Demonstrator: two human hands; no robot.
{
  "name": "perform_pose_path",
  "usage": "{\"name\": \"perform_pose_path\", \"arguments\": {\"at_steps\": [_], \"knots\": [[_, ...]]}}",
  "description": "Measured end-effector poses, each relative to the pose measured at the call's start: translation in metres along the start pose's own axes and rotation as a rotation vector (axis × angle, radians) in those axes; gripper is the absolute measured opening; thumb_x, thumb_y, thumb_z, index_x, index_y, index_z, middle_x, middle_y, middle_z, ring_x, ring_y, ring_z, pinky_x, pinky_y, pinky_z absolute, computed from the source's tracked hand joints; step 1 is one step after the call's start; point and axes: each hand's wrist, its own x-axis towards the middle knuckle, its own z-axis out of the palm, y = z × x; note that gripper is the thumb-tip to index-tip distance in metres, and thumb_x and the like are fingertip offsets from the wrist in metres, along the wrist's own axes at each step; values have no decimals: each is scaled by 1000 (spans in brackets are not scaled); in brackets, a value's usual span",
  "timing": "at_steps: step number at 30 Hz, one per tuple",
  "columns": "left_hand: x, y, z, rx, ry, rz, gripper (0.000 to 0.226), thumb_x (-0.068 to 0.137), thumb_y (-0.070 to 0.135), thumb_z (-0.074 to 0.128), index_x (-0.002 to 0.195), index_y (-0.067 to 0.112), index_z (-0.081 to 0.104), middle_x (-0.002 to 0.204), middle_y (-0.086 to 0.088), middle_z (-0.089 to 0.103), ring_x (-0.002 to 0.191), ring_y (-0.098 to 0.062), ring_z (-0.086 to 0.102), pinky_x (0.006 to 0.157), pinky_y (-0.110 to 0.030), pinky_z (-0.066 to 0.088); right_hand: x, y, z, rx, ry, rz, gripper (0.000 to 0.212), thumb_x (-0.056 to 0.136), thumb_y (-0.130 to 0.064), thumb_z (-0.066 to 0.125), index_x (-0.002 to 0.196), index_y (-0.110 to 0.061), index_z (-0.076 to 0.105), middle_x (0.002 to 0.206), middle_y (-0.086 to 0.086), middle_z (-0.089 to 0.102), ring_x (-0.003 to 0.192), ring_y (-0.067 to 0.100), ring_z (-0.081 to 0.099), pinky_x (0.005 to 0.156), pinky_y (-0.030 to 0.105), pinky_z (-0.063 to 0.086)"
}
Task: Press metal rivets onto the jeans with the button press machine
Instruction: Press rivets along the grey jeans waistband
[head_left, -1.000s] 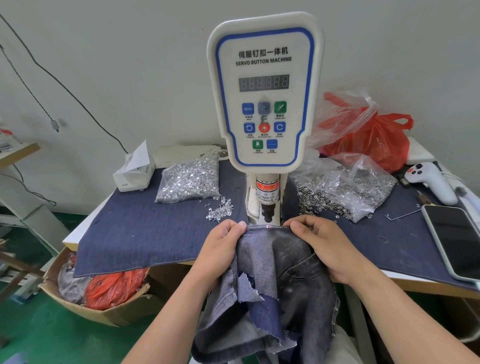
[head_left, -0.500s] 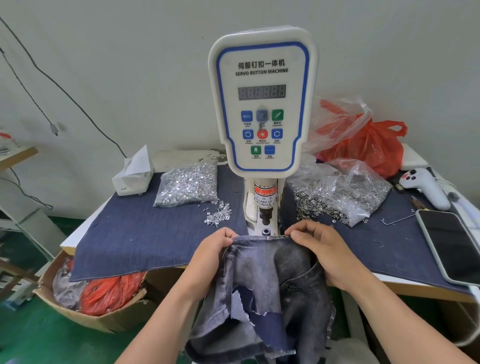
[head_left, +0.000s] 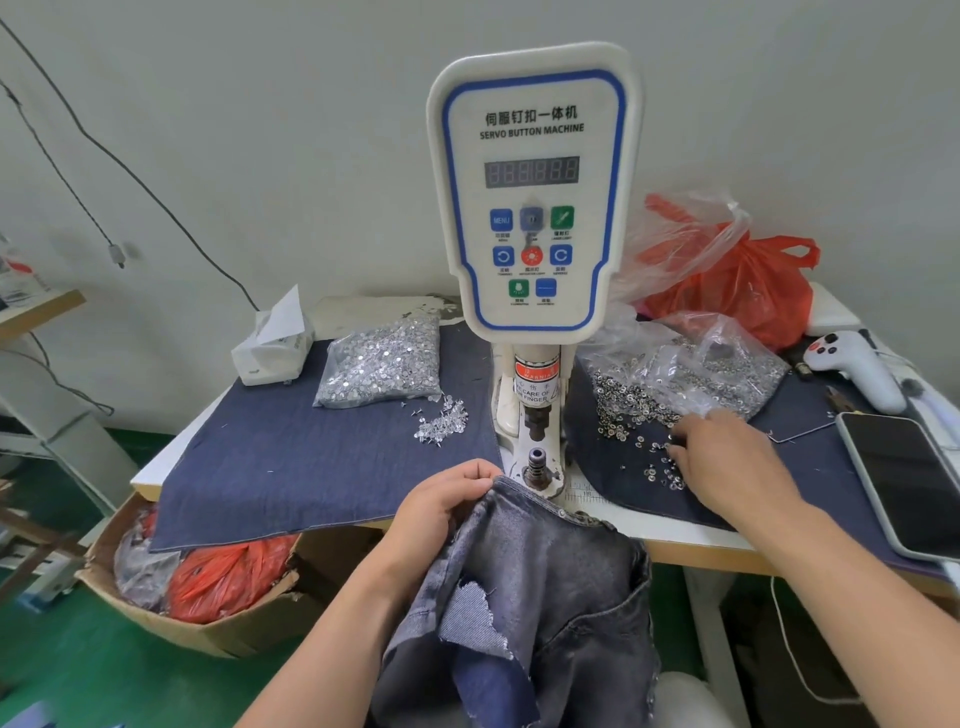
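Two bare hands work before a white button press (head_left: 532, 208): the left hand (head_left: 441, 512) pinches the jeans (head_left: 545, 587) edge at six o'clock of its die, while the right hand (head_left: 727, 462), fingertips hidden, reaches loose rivets (head_left: 649, 452) at three o'clock.

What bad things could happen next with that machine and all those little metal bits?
A finger could get pinched: the left hand holds the jeans right beside the machine's press post.

The right hand reaches into loose metal rings and might knock some off the table.

The jeans hang off the edge and might slip out of line.
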Motion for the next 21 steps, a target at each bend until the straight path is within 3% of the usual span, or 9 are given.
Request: {"name": "perform_pose_path", "arguments": {"at_steps": [7,13,17,19,21], "knots": [[0,-5,1,81,14,37,12,81,19,61,83,14,71,90,-12,70,77,-16,66,70,-23,54,-3,-4,5,3,66,-26,17,100,-24,58,108,-17,71,102,7,67,96,33,67,77,40,53],[8,3,10,338,229,25,21,71,30,50,74,14,63,76,-8,61,77,-21,51,73,-35,42,-1,-10,0,26,27,-25,17,98,-16,56,98,-15,73,99,6,69,94,33,67,78,41,54],[6,1,9,484,293,120,38,93,49,58,62,29,50,62,12,44,60,-4,40,59,-18,34,1,-12,-3,128,126,26,21,97,-20,59,81,-13,71,78,5,69,79,32,66,65,37,46],[7,-2,7,560,336,182,52,101,40,62,56,31,39,56,17,32,53,-1,30,52,-15,30,1,-14,-6,259,204,58,21,94,-20,64,74,-17,68,68,-1,66,70,29,60,63,35,39],[9,-3,4,570,384,188,56,103,34,63,55,30,35,54,15,28,51,-3,27,49,-15,28,4,-19,-8,319,179,56,14,90,-19,67,76,-20,67,70,-2,66,70,26,54,63,33,37]]}}
